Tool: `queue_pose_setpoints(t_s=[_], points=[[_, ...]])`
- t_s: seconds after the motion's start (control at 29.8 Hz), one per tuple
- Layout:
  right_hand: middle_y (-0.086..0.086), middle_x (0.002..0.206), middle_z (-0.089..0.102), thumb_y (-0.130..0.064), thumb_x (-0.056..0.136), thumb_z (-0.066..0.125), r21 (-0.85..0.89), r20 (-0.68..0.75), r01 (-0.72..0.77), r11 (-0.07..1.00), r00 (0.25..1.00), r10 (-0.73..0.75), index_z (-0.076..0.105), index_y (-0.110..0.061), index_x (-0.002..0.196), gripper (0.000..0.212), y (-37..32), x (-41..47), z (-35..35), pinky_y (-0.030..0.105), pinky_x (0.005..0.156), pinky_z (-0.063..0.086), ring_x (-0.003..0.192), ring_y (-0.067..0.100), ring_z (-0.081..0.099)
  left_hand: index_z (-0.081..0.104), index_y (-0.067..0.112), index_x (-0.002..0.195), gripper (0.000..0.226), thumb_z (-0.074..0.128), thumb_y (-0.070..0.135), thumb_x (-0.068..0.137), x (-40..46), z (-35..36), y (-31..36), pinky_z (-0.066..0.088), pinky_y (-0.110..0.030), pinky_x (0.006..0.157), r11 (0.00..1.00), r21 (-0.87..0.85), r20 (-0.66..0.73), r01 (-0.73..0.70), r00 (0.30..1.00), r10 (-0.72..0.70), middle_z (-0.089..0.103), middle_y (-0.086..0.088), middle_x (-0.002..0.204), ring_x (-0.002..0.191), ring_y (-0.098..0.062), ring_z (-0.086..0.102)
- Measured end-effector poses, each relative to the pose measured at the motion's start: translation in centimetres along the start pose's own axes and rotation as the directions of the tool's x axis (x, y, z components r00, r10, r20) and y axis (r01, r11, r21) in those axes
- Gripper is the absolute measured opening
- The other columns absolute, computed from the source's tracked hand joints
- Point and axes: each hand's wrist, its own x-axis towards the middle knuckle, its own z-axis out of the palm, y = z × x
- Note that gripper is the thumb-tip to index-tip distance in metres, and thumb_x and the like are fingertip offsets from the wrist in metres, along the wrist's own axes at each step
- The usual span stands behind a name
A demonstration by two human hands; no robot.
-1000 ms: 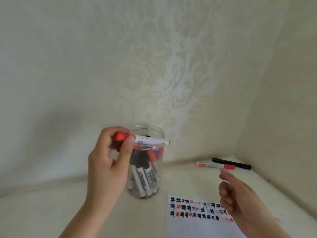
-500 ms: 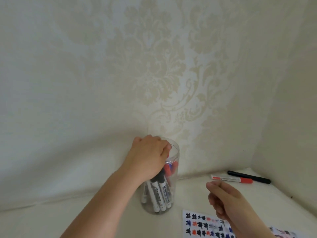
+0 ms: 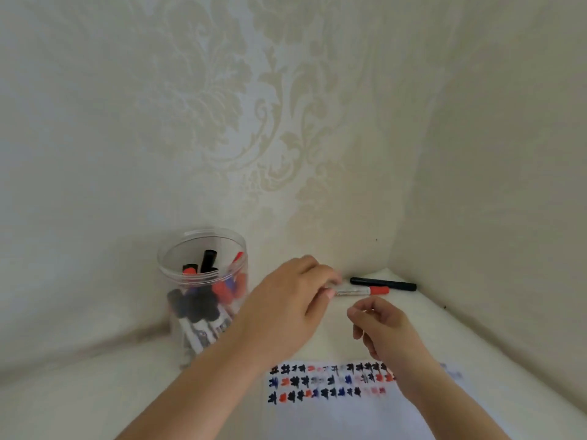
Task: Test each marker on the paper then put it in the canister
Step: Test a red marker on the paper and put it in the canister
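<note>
A clear plastic canister (image 3: 203, 242) stands at the left by the wall and holds several black, red and blue markers. A red-capped marker (image 3: 365, 291) and a black marker (image 3: 384, 283) lie on the white surface in the corner. My left hand (image 3: 295, 300) is stretched over to the red marker, its blurred fingertips and thumb at the marker's white end. Whether they pinch it is unclear. My right hand (image 3: 381, 328) hovers just below the marker, fingers loosely curled, holding nothing. The paper (image 3: 349, 411), with rows of black, red and blue test marks, lies in front.
Patterned wallpaper walls meet in a corner just behind the two loose markers. The white surface runs left of the canister and right of the paper.
My left hand left the canister, where it dropped the red marker, and swung right to the red marker in the corner. My right hand moved slightly toward that marker. The view tilted.
</note>
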Motion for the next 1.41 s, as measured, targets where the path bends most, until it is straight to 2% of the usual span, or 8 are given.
queue_pose_setpoints(t_s=[0.27, 0.6, 0.74, 0.94, 1.07, 1.18, 1.28, 1.41], points=[[0.004, 0.072, 0.059, -0.020, 0.088, 0.057, -0.159, -0.100, -0.061, 0.985, 0.994, 0.045, 0.060, -0.015, 0.085, 0.007, 3.1, 1.3, -4.0, 0.018, 0.047, 0.034, 0.037, -0.004, 0.044, 0.025, 0.015, 0.139, 0.051, 0.044, 0.025, 0.093, 3.2, 11.6, -5.3, 0.023, -0.032, 0.107, 0.956, 0.231, 0.293, 0.180, 0.924, -0.244, 0.029, -0.007, 0.146, 0.131, -0.023, 0.027], [0.001, 0.076, 0.060, -0.021, 0.088, 0.056, -0.182, -0.137, -0.077, 0.980, 0.989, 0.052, 0.061, -0.015, 0.088, 0.007, 4.2, 2.4, -5.4, 0.013, 0.047, 0.039, 0.049, -0.004, 0.051, 0.050, 0.019, 0.115, 0.026, 0.047, 0.023, 0.090, 3.9, 14.8, -7.2, 0.032, -0.037, 0.091, 0.901, 0.311, 0.202, 0.301, 0.906, -0.372, 0.052, -0.006, 0.121, 0.114, -0.027, 0.042], [0.000, 0.077, 0.058, -0.023, 0.087, 0.057, -0.176, -0.135, -0.096, 0.980, 0.988, 0.073, 0.059, -0.019, 0.089, 0.005, 4.5, 2.0, -5.1, 0.032, 0.062, 0.051, 0.063, 0.011, 0.053, 0.054, 0.016, 0.102, 0.014, 0.046, 0.020, 0.092, 3.3, 14.1, -6.9, 0.032, -0.036, 0.079, 0.930, 0.278, 0.157, 0.242, 0.943, -0.292, 0.059, -0.005, 0.105, 0.100, -0.026, 0.050], [-0.010, 0.077, 0.053, -0.027, 0.086, 0.059, -0.538, -0.012, 0.156, 0.829, 0.981, -0.193, 0.046, -0.038, 0.122, 0.040, 4.4, 0.1, -5.5, 0.016, 0.057, 0.039, 0.059, 0.003, 0.050, 0.058, 0.017, 0.093, 0.013, 0.048, 0.024, 0.088, 1.4, 10.1, -2.0, 0.041, -0.030, 0.072, 0.997, 0.073, 0.022, -0.016, 1.000, 0.015, 0.058, 0.004, 0.086, 0.079, -0.011, 0.047], [-0.009, 0.071, 0.055, -0.037, 0.083, 0.050, -0.704, 0.069, 0.338, 0.624, 0.907, -0.414, 0.057, -0.026, 0.090, 0.014, 4.3, -1.9, -4.5, 0.025, 0.058, 0.042, 0.060, 0.008, 0.048, 0.053, 0.023, 0.096, 0.015, 0.043, 0.031, 0.089, -0.3, 7.5, 2.4, 0.036, -0.019, 0.077, 0.983, -0.130, 0.004, -0.130, 0.991, 0.131, 0.053, 0.014, 0.093, 0.086, -0.005, 0.046], [-0.006, 0.071, 0.063, -0.042, 0.077, 0.039, -0.636, 0.070, 0.372, 0.676, 0.900, -0.430, 0.056, -0.022, 0.081, 0.027, 4.4, -3.0, -4.6, 0.026, 0.053, 0.043, 0.059, 0.010, 0.052, 0.046, 0.030, 0.111, 0.024, 0.044, 0.036, 0.088, -1.6, 7.3, 3.5, 0.035, -0.010, 0.085, 0.952, -0.297, 0.039, -0.072, 0.995, 0.087, 0.048, 0.023, 0.102, 0.098, 0.003, 0.048], [0.007, 0.072, 0.069, -0.020, 0.082, 0.060, -0.253, 0.070, 0.287, 0.924, 0.958, -0.278, 0.057, -0.020, 0.080, 0.004, 4.0, -3.9, -5.0, 0.026, 0.054, 0.041, 0.058, 0.013, 0.056, 0.039, 0.036, 0.120, 0.033, 0.037, 0.046, 0.088, -3.1, 8.8, 3.1, 0.030, -0.005, 0.091, 0.941, -0.335, 0.095, 0.040, 0.995, -0.008, 0.047, 0.024, 0.111, 0.110, 0.008, 0.042], [-0.001, 0.057, 0.059, -0.011, 0.072, 0.066, 0.120, 0.144, 0.137, 0.983, 0.978, -0.153, 0.055, -0.009, 0.073, 0.011, 4.2, -4.8, -5.0, 0.019, 0.052, 0.038, 0.055, 0.011, 0.052, 0.043, 0.036, 0.115, 0.039, 0.022, 0.056, 0.089, -4.8, 10.4, 2.8, 0.035, -0.012, 0.082, 0.954, -0.297, 0.183, 0.043, 0.983, 0.013, 0.052, 0.023, 0.103, 0.097, 0.004, 0.047]])
